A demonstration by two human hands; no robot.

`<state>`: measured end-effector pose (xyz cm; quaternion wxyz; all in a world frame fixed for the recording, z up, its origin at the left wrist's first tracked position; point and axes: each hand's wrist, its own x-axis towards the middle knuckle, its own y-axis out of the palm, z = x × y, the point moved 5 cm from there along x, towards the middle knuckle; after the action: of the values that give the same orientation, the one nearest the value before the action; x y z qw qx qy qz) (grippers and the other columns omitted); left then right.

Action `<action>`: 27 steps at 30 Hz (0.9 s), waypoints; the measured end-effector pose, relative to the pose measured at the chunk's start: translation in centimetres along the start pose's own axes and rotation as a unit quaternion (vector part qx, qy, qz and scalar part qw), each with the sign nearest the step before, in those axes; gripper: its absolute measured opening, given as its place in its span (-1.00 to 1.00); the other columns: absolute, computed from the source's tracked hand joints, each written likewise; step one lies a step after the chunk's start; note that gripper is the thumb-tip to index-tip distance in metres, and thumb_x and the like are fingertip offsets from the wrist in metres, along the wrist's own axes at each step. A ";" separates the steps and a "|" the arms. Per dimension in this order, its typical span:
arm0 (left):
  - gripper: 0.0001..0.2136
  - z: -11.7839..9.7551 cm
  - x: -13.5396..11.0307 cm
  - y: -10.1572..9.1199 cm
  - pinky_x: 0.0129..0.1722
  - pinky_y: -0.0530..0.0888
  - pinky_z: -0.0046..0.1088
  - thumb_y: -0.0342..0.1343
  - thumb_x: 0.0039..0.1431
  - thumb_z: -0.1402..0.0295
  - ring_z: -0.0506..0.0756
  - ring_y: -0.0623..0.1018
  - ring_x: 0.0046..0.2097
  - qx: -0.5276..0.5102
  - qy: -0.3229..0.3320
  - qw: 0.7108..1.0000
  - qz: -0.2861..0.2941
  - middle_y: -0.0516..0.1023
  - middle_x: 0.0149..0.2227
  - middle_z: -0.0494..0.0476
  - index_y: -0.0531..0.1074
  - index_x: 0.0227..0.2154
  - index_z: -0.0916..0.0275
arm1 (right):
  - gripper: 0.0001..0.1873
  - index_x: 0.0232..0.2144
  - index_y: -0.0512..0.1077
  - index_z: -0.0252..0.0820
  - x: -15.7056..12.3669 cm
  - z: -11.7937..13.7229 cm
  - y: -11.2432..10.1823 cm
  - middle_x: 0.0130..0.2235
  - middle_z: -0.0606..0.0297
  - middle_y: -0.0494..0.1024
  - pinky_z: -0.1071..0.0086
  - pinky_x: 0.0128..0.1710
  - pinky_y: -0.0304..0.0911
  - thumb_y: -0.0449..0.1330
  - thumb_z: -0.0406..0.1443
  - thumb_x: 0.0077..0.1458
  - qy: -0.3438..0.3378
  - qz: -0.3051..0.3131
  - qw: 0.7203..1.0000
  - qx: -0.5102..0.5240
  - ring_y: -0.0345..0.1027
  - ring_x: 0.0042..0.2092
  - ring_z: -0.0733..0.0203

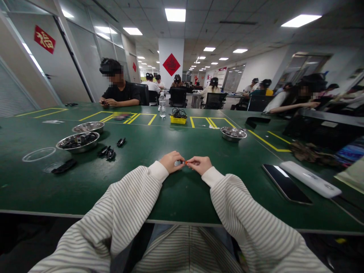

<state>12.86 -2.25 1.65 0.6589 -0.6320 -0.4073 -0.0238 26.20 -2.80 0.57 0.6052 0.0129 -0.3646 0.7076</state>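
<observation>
At the near middle of a green table (148,151), two bare hands with striped sleeves: left hand (171,162), fingers curled in, closed about one end of a small orange-and-dark piece (184,162); right hand (200,164), thumb and fingertips pinched together at the orange end. The piece sits between the hands, just above the tabletop, too small to make out in detail. To the left: loose black parts (108,152), a cluster with one apart; a steel bowl (81,149) of dark parts; a second bowl (89,123) just behind it; a clear plastic container (40,154), a black strip (64,167) beside it. To the right: a dark-screened phone (286,184) beside a long white device (310,179); farther off, a filled metal bowl (233,139). Beyond: a yellow tray (178,121) holding black cables (178,113); an upright clear bottle (162,105); a person in black (121,93) seated across the table, leftward.
</observation>
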 end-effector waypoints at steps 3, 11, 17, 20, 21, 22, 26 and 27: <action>-0.84 -0.1 0.1 -0.2 -0.32 0.30 -0.50 -0.06 -0.02 0.30 -0.01 0.33 -0.33 -0.004 0.002 1.000 -0.012 0.38 -0.43 0.07 0.35 -0.42 0.25 | -0.78 -0.51 0.44 -0.30 0.0 -0.1 0.1 -0.56 0.22 0.48 0.47 -0.55 0.30 0.15 -0.23 -0.23 0.010 0.001 1.000 0.016 0.35 -0.56 0.29; -0.85 -0.7 0.2 -0.6 -0.31 0.32 -0.50 -0.06 -0.01 0.35 -0.02 0.34 -0.33 -0.029 0.003 0.999 -0.040 0.39 -0.42 0.07 0.33 -0.37 0.25 | -0.84 -0.54 0.42 -0.30 0.3 -0.2 -0.1 -0.54 0.24 0.47 0.49 -0.53 0.26 0.15 -0.29 -0.25 0.023 -0.011 0.999 0.031 0.32 -0.53 0.32; -0.80 -1.1 0.0 -0.6 -0.29 0.34 -0.54 -0.11 0.04 0.35 -0.05 0.37 -0.30 -0.030 0.033 0.997 -0.055 0.38 -0.36 0.09 0.35 -0.28 0.20 | -0.83 -0.55 0.39 -0.29 0.5 -0.7 -0.1 -0.57 0.27 0.44 0.48 -0.51 0.24 0.16 -0.28 -0.26 0.033 -0.028 0.999 0.020 0.30 -0.54 0.34; -0.80 -0.4 0.1 -0.8 -0.31 0.34 -0.56 -0.11 0.04 0.34 -0.05 0.38 -0.32 -0.019 0.017 0.998 -0.063 0.39 -0.36 0.08 0.37 -0.32 0.20 | -0.82 -0.56 0.39 -0.29 0.5 -0.7 -0.1 -0.60 0.30 0.43 0.49 -0.54 0.22 0.16 -0.26 -0.26 0.038 -0.028 0.999 0.011 0.27 -0.57 0.36; -0.80 0.0 0.2 -1.0 -0.31 0.34 -0.56 -0.11 0.04 0.33 -0.06 0.39 -0.32 -0.011 0.002 0.998 -0.069 0.39 -0.36 0.08 0.38 -0.32 0.20 | -0.83 -0.56 0.39 -0.29 0.5 -0.7 -0.1 -0.60 0.30 0.42 0.50 -0.54 0.22 0.16 -0.26 -0.26 0.040 -0.026 0.999 0.008 0.27 -0.57 0.36; -0.80 0.6 0.1 -1.2 -0.32 0.34 -0.57 -0.11 0.04 0.33 -0.06 0.39 -0.32 -0.001 -0.018 0.997 -0.073 0.40 -0.36 0.07 0.38 -0.33 0.20 | -0.83 -0.55 0.39 -0.28 0.5 -0.7 -0.1 -0.60 0.30 0.42 0.50 -0.55 0.21 0.16 -0.27 -0.26 0.043 -0.024 0.999 0.003 0.27 -0.58 0.37; -0.81 4.7 -0.7 -2.5 -0.36 0.33 -0.58 -0.09 0.01 0.32 -0.05 0.40 -0.35 0.077 -0.148 0.984 -0.061 0.41 -0.37 0.03 0.39 -0.35 0.16 | -0.84 -0.53 0.39 -0.28 0.4 -0.6 -0.2 -0.57 0.29 0.43 0.52 -0.57 0.20 0.14 -0.29 -0.25 0.052 -0.017 0.998 -0.011 0.27 -0.57 0.38; -0.81 6.0 -1.1 -2.8 -0.38 0.32 -0.57 -0.08 -0.01 0.31 -0.04 0.40 -0.35 0.102 -0.189 0.975 -0.051 0.42 -0.37 0.02 0.40 -0.37 0.14 | -0.84 -0.52 0.39 -0.29 0.4 -0.6 -0.1 -0.57 0.28 0.43 0.52 -0.57 0.20 0.14 -0.30 -0.25 0.054 -0.015 0.998 -0.012 0.27 -0.57 0.38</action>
<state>7.52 1.74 2.53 0.6287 -0.5329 -0.5567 0.1041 26.47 -2.18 0.39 0.6346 -0.0270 -0.3396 0.6937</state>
